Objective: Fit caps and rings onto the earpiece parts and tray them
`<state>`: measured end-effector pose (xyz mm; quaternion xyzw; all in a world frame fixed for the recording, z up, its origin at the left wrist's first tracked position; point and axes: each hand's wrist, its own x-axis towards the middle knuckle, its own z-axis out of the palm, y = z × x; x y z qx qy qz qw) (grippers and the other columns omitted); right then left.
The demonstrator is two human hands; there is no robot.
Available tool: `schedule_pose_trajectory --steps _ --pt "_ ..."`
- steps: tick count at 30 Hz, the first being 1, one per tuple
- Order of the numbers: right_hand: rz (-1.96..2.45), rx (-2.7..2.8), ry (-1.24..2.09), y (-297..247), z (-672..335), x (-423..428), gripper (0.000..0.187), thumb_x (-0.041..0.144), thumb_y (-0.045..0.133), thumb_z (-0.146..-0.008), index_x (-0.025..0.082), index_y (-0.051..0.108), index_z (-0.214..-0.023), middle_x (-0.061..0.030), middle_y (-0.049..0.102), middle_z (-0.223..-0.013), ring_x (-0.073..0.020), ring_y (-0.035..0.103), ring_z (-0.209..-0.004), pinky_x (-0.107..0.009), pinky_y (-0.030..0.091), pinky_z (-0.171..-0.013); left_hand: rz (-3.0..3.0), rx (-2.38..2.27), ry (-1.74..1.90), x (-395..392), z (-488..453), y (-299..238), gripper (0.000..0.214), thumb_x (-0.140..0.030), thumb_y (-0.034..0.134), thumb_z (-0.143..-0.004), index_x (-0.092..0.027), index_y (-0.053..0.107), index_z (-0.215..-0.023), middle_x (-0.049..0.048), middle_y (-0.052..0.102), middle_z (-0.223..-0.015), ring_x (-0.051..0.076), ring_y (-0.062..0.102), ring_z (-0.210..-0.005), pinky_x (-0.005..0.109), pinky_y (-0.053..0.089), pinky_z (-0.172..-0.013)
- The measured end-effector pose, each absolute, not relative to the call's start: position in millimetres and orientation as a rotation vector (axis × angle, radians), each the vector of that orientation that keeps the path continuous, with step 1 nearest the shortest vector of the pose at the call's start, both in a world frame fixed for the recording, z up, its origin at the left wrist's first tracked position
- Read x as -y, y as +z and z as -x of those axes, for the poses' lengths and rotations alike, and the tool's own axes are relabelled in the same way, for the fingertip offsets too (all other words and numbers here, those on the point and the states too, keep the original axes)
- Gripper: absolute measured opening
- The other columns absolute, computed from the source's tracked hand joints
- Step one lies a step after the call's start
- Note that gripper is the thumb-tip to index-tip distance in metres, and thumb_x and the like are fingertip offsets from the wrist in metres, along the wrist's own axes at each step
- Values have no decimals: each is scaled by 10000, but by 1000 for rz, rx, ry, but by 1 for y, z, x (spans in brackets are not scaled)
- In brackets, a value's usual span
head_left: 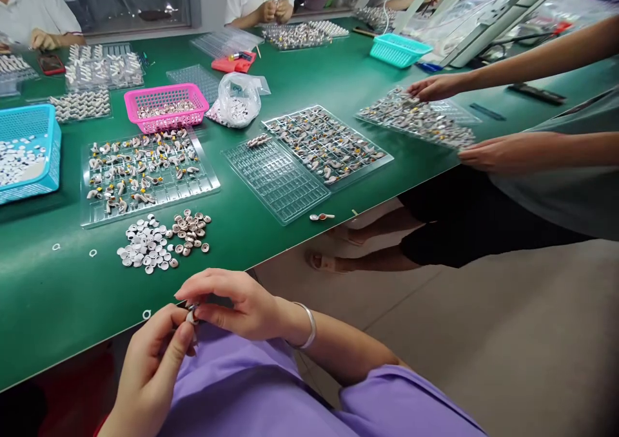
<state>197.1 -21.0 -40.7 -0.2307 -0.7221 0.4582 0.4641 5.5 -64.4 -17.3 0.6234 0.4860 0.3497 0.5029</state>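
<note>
Just over the table's front edge, my left hand pinches a small white earbud housing between thumb and forefinger. My right hand meets it from the right, thumb and fingertips closed on the same piece; fine detail is hidden by the fingers. On the table beyond lie a heap of white round caps and a smaller heap of brownish cups. Behind these heaps, a clear plastic tray carries rows of earbud parts with yellow bits.
White rings lie near the green table's edge. Around stand a blue basket, a pink basket, a plastic bag and more trays. At right, a co-worker's hands hold a filled tray.
</note>
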Motion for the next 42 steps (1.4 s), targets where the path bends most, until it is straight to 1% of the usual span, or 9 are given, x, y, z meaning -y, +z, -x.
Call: schedule_pose_trajectory --steps 2,6,10,16,21,24,27,33,42 --pt "506 1776 1183 -42 -198 18 199 247 529 -983 124 617 -1111 -123 700 -1052 -147 666 -955 -278 567 -853 -1492 -1195 844 66 -5 -18 261 -391 574 -932 -197 648 -774 -6 600 -643 137 567 -593 210 462 -567" --pt "487 1598 1290 -48 -193 17 161 282 600 -950 131 636 -993 -90 696 -943 -134 666 -868 -262 573 -794 -1480 -1213 850 67 -7 -16 286 -399 571 -930 -197 628 -736 -7 586 -635 133 552 -582 209 454 -552" --pt "539 1492 1315 -54 -186 20 215 366 637 -923 152 615 -935 -76 679 -913 -135 668 -841 -261 579 -766 -1478 -1238 869 66 -11 -16 309 -415 567 -930 -197 619 -716 -11 581 -618 128 546 -566 200 457 -536" --pt "589 1546 817 -54 -180 28 44 207 631 -914 182 614 -946 -80 708 -922 -142 689 -862 -256 592 -760 -1419 -1259 899 66 -16 -16 348 -450 552 -933 -193 616 -707 -15 573 -603 123 545 -559 200 469 -540" --pt "635 1578 644 -59 -174 38 98 177 591 -923 194 617 -1016 -116 701 -1052 -155 702 -899 -272 607 -770 -1349 -1299 928 67 -18 -16 339 -471 568 -920 -187 629 -744 -9 581 -610 134 552 -571 218 485 -553" --pt "663 1582 706 -64 -172 41 81 199 584 -932 193 623 -1002 -129 703 -1083 -169 702 -938 -299 607 -798 -1338 -1304 952 66 -19 -16 340 -475 574 -912 -185 637 -748 -9 582 -604 135 551 -562 220 488 -540" --pt "671 1473 928 -66 -171 40 88 262 632 -925 186 646 -967 -110 717 -1038 -163 706 -909 -299 614 -802 -1393 -1314 969 66 -19 -16 340 -457 565 -915 -191 629 -713 -17 567 -578 124 537 -537 201 474 -514" --pt "630 1248 1438 -65 -180 32 247 338 814 -773 159 716 -912 -71 681 -1015 -123 706 -790 -250 640 -742 -1510 -1320 877 67 -15 -19 271 -388 543 -930 -198 623 -755 -17 581 -617 121 536 -553 197 449 -516" --pt "600 1253 1468 -56 -188 28 124 175 808 -767 156 746 -873 -48 736 -916 -125 723 -798 -233 633 -750 -1516 -1322 882 66 -18 -19 274 -389 547 -927 -198 637 -752 -16 586 -609 122 545 -542 200 455 -511"
